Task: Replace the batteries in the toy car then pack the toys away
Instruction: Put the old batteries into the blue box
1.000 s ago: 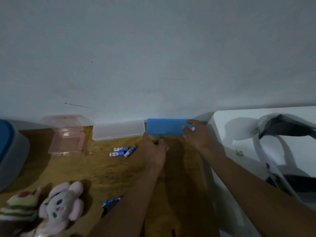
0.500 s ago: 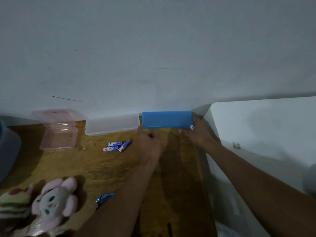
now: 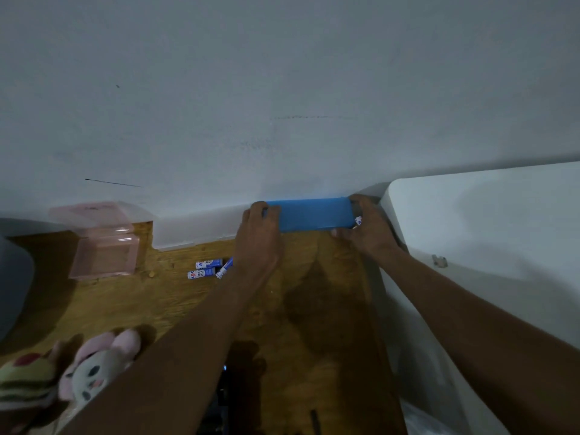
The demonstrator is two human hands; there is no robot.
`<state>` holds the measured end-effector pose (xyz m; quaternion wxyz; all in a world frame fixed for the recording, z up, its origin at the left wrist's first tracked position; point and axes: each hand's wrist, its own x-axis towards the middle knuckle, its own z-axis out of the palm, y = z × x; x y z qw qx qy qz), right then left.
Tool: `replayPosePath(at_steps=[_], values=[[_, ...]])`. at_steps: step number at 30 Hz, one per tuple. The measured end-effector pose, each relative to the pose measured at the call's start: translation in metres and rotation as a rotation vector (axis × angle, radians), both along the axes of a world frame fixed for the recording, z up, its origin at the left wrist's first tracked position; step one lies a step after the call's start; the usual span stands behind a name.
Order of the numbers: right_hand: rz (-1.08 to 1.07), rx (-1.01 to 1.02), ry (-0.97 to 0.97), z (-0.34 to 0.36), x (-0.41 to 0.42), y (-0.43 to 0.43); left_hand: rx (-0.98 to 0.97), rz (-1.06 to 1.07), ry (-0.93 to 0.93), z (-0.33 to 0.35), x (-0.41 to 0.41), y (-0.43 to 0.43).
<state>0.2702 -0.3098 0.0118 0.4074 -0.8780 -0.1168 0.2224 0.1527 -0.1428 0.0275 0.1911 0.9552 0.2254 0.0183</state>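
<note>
Now, left hand point(image 3: 260, 233): grips blue case point(image 3: 314, 215), left end.
Right hand point(image 3: 370, 233): grips right end.
Case edges: against wall point(image 3: 282, 89), between clear box point(image 3: 194, 227) and white counter point(image 3: 470, 230).
Batteries point(image 3: 205, 268): beside left wrist; label "AB…".

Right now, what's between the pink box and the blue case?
Head view: a frosted white box against the wall; three batteries lie in front of that gap.

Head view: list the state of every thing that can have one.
blue box: gripped at both ends.
left hand: grips its left end.
right hand: grips its right end.
pink box: open, lid raised.
batteries: three, loose on the table.
plush toys: lying unpacked.
</note>
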Motion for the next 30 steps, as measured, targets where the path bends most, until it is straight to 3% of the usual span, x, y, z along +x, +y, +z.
replayPosePath(at_steps=[8,13,26,30], values=[[-0.069,0.109,0.22,0.003,0.005,-0.003,0.301,-0.205,0.164,0.001,0.012,0.019],[-0.07,0.133,0.305,0.003,0.003,-0.005,0.217,-0.254,0.147,-0.003,0.019,0.019],[0.052,0.014,0.176,0.004,0.004,-0.005,0.275,-0.335,0.132,-0.009,0.015,0.021],[0.056,0.011,0.171,-0.003,0.007,-0.006,0.385,-0.435,0.026,-0.013,0.008,0.016]])
